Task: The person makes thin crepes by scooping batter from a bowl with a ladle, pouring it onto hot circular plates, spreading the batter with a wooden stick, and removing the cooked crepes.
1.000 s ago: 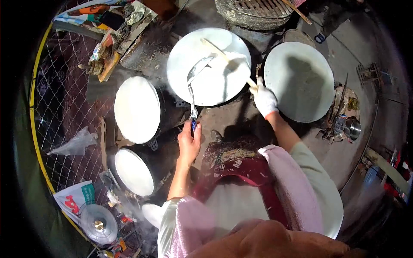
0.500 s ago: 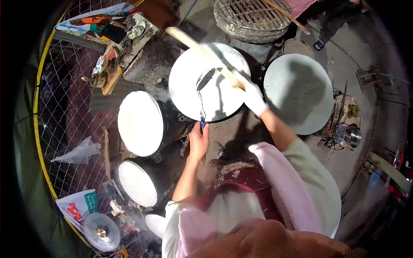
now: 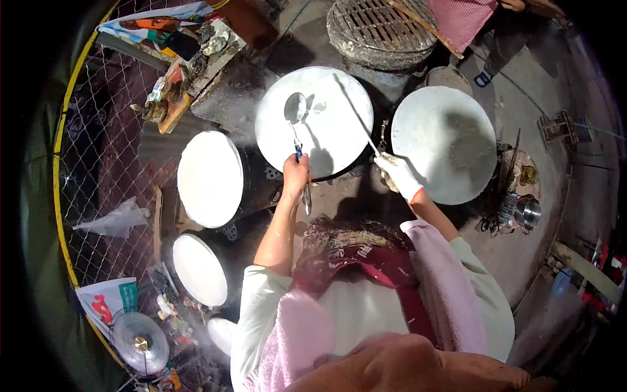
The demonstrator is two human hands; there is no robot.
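My bare left hand (image 3: 297, 171) is closed around the handle of a metal ladle (image 3: 295, 108) with a blue grip. The ladle's bowl is over the left part of a round white griddle-like surface (image 3: 274, 140); whether it touches cannot be told. In a white glove, my right hand (image 3: 398, 175) is closed on a long, flat stick (image 3: 356, 111), now seen edge-on. It slants up and left from the hand across the right part of the round surface. A small grey mark lies just right of the ladle bowl.
Another round pale surface (image 3: 424, 150) stands close on the right, partly shadowed. White rounds (image 3: 210, 179) line the left side, with steam nearby. A slatted round stand (image 3: 385, 32) is at the back. Wire fencing (image 3: 98, 176) borders the left. A person's foot (image 3: 482, 79) shows at the upper right.
The stick has turned from broad side to edge, and my right hand has drawn back toward me. My left hand has raised the ladle up and left, away from the middle of the round surface.
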